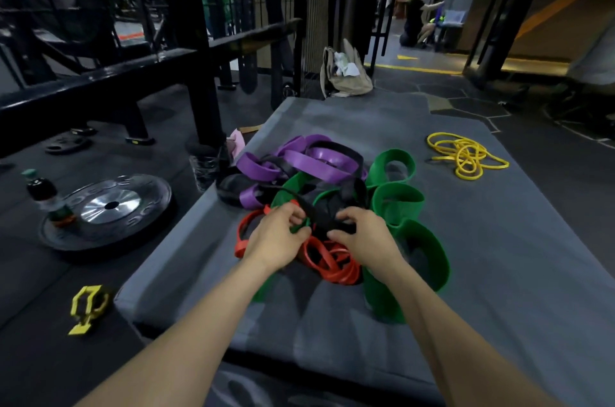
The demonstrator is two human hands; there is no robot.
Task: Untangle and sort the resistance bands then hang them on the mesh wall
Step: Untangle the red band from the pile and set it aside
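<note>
one tangled pile of bands point(332, 193) lies in the middle of a grey mat point(482, 240). it mixes four colours: purple bands point(319, 160) at the far side, wide green bands point(399, 200) on the right, red bands point(329, 261) at the near side, and black bands point(329, 210) knotted through the middle. how many there are of each colour cannot be told, since the loops overlap. one separate bunch of thin yellow bands point(466, 155) lies well apart on the mat's far right.

off the mat to the left lie one weight plate point(109, 207) with one bottle point(46, 197) standing on it, and one yellow clip point(88, 308) on the floor. one beige bag point(346, 73) stands past the mat's far end.

both forearms reach forward over the mat's near edge, and the two hands meet at the pile's near side. the left hand point(276, 238) is palm down, fingers curled, pinching a black band where it crosses green and red. the right hand point(362, 235) is also palm down, its fingers and thumb closed on the black knot just beside the left.
</note>
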